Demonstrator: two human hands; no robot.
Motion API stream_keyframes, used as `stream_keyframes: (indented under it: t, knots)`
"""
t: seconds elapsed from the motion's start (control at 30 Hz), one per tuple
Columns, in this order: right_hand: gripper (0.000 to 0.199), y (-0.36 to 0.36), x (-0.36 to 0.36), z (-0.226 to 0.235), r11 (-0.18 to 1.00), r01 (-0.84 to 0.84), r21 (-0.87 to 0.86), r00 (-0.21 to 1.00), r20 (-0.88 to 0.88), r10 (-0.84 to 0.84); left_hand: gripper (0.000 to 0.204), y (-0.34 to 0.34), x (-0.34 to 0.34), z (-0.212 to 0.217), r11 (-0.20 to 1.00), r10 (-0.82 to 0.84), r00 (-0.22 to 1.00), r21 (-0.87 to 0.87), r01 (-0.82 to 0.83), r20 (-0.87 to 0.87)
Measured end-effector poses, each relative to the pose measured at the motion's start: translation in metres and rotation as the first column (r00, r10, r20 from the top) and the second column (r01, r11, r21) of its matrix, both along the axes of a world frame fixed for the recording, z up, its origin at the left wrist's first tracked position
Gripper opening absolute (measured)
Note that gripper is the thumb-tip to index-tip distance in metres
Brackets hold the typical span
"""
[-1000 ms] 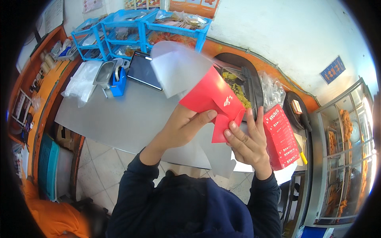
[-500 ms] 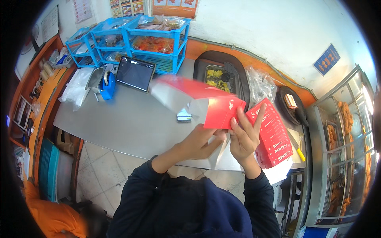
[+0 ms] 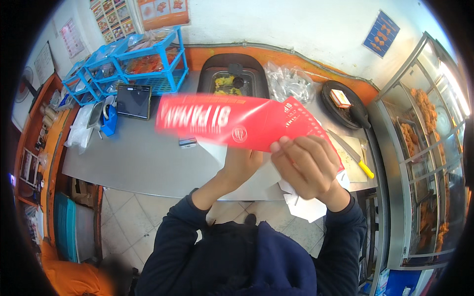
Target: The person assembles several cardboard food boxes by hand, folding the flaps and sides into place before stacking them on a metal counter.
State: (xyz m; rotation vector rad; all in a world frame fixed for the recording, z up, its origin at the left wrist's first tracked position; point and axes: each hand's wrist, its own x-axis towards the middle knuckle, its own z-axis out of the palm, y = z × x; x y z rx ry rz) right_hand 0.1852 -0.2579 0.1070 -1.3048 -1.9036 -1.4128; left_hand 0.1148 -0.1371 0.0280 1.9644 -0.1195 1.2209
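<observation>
A red cardboard food carton (image 3: 202, 121) with white lettering stretches out in front of me, its left end smeared by motion. My right hand (image 3: 308, 165) grips the carton's lower right end, fingers bent over its edge. Below the carton's lower edge, my left hand (image 3: 239, 165) holds it from underneath; most of its fingers are hidden behind the card. Partly covered by the carton and my right hand is a stack of more red cartons (image 3: 302, 116). White carton flaps (image 3: 308, 209) stick out under my right hand at the counter's front edge.
On the steel counter (image 3: 118, 158) stand blue tiered racks (image 3: 170, 69), a tablet (image 3: 133, 101), and a black pan (image 3: 210, 64). A yellow-handled knife (image 3: 365, 168) lies at the right, by a glass cabinet (image 3: 414, 148) of fried food. An orange-clothed person (image 3: 74, 276) is at lower left.
The carton has turned from a partly folded shape to showing its long printed side. My right hand has moved right and lower, now gripping its end. The view has shifted.
</observation>
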Motion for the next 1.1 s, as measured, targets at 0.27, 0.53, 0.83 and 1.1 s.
stream_keyframes:
  t: [0.27, 0.53, 0.83, 1.1]
  knots:
    - [0.011, -0.049, 0.004, -0.017, 0.985, -0.135, 0.104, 0.859, -0.483, 0.169, 0.022, -0.061, 0.041, -0.026, 0.952, -0.247, 0.964, -0.212, 0.222, -0.098]
    - [0.019, -0.062, 0.053, -0.024, 0.995, -0.075, 0.066, 0.928, -0.361, 0.094, 0.026, -0.072, 0.05, 0.005, 0.997, -0.006, 0.998, 0.075, 0.011, -0.069]
    - [0.083, -0.079, 0.059, -0.029, 0.97, -0.028, -0.24, 0.448, -0.871, -0.202, 0.052, -0.036, 0.039, 0.015, 0.851, -0.36, 0.834, 0.221, 0.477, -0.418]
    - [0.081, -0.045, 0.07, -0.18, 0.989, 0.01, 0.15, 0.756, -0.649, 0.091, 0.046, 0.01, 0.0, 0.01, -0.062, -0.612, 0.64, -0.835, 0.547, 0.464]
